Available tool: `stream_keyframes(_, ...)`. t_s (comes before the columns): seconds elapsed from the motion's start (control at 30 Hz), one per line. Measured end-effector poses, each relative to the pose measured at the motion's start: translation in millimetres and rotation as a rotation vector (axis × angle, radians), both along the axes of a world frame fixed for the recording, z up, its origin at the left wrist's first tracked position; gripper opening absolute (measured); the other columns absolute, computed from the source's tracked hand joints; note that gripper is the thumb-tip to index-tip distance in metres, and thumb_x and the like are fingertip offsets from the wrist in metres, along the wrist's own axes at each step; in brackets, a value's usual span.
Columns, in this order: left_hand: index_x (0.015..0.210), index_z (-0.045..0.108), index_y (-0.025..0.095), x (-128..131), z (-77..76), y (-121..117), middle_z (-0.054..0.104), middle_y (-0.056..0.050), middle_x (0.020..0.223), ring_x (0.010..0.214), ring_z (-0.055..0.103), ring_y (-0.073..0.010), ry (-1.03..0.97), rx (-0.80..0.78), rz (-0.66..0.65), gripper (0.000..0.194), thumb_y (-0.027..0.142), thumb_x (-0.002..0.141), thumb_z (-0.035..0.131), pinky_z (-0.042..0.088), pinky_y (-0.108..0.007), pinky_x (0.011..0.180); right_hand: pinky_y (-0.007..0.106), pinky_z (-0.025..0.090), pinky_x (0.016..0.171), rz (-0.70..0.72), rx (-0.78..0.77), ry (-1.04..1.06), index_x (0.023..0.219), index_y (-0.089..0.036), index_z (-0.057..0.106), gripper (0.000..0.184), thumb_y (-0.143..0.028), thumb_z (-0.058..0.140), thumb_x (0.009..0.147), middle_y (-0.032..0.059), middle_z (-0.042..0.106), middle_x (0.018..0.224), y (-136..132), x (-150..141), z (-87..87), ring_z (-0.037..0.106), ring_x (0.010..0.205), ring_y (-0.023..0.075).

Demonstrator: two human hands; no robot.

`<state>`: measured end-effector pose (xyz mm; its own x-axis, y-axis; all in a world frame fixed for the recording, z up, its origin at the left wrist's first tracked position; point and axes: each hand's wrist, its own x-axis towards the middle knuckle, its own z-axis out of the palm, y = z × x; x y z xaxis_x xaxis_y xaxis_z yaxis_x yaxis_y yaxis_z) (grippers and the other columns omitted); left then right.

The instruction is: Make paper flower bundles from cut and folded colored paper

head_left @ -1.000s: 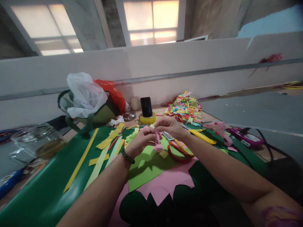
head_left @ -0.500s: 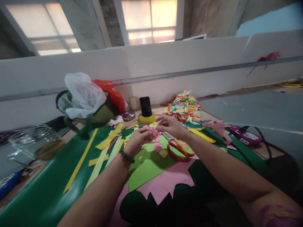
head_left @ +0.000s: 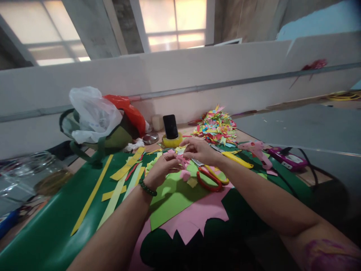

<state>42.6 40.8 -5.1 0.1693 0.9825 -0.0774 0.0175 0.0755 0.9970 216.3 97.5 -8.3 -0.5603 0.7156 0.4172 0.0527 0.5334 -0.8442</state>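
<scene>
My left hand [head_left: 160, 171], with a green bead bracelet [head_left: 147, 188] on its wrist, pinches a small pink paper piece [head_left: 182, 162] over a green paper sheet [head_left: 169, 205]. Close to that piece, my right hand [head_left: 200, 151] has its fingers curved and apart, with nothing visible between them. Scissors with red and yellow handles [head_left: 209, 180] lie below my right hand. Small pink [head_left: 185, 175] and yellow scraps [head_left: 192, 182] rest on the green sheet. Under it is a pink sheet [head_left: 187, 229] with a jagged edge.
Paper strips [head_left: 91, 195] lie at left. A phone [head_left: 170, 127] leans on a yellow tape roll [head_left: 172, 141]. Behind is a heap of colourful cut paper [head_left: 216, 126]. Yellow-handled scissors [head_left: 239, 160], a pink glue gun [head_left: 258, 152] and a purple device [head_left: 287, 159] are at right; a bag [head_left: 113, 137] stands back left.
Both hands stay over the green sheet, with my left hand still pinching the pink piece. My right fingers sit slightly farther apart, and the view has shifted a little.
</scene>
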Motion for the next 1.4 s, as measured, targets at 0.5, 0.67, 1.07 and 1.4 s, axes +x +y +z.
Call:
stream_keyframes(0.5, 0.070, 0.067, 0.015, -12.2, -1.6, 6.7, 0.067, -0.002, 0.072, 0.070, 0.063, -0.0136, 0.107, 0.015, -0.022, 0.037, 0.046, 0.058, 0.082, 0.044, -0.023, 0.063, 0.025, 0.046, 0.059, 0.115, -0.063, -0.100, 0.103, -0.018, 0.054, 0.035, -0.017, 0.066, 0.070, -0.0040, 0.065, 0.066, -0.9, 3.0, 0.1, 0.060, 0.061, 0.0123)
stream_keyframes(0.67, 0.064, 0.066, 0.015, -14.2, -1.3, 8.4, 0.061, 0.001, 0.063, 0.058, 0.055, -0.0090, 0.037, 0.012, 0.076, 0.039, 0.043, 0.048, 0.088, 0.041, -0.022, 0.058, 0.026, 0.045, 0.059, -0.086, -0.132, 0.025, 0.100, -0.016, 0.056, 0.033, -0.028, 0.069, 0.071, -0.0028, 0.063, 0.065, -1.9, 0.7, 3.8, 0.059, 0.061, 0.0123)
stream_keyframes(1.07, 0.073, 0.069, 0.018, -39.9, 11.0, 12.5, 0.068, -0.005, 0.074, 0.067, 0.063, -0.0183, 0.356, 0.212, 0.155, 0.036, 0.051, 0.063, 0.076, 0.047, -0.027, 0.058, 0.024, 0.043, 0.057, 0.138, -0.196, -0.103, 0.082, -0.016, 0.063, 0.027, -0.031, 0.076, 0.064, -0.0022, 0.061, 0.066, -1.0, 1.6, -3.2, 0.055, 0.059, 0.0101)
stream_keyframes(1.4, 0.043, 0.053, 0.020, -116.8, -5.4, 39.6, 0.046, 0.003, 0.041, 0.054, 0.047, -0.0163, 0.703, 0.171, 0.471, 0.031, 0.034, 0.049, 0.081, 0.028, -0.026, 0.051, 0.023, 0.043, 0.055, 0.281, -0.141, -0.480, 0.089, -0.018, 0.066, 0.020, -0.020, 0.069, 0.069, -0.0015, 0.064, 0.067, -28.2, -8.3, -6.3, 0.057, 0.059, 0.0117)
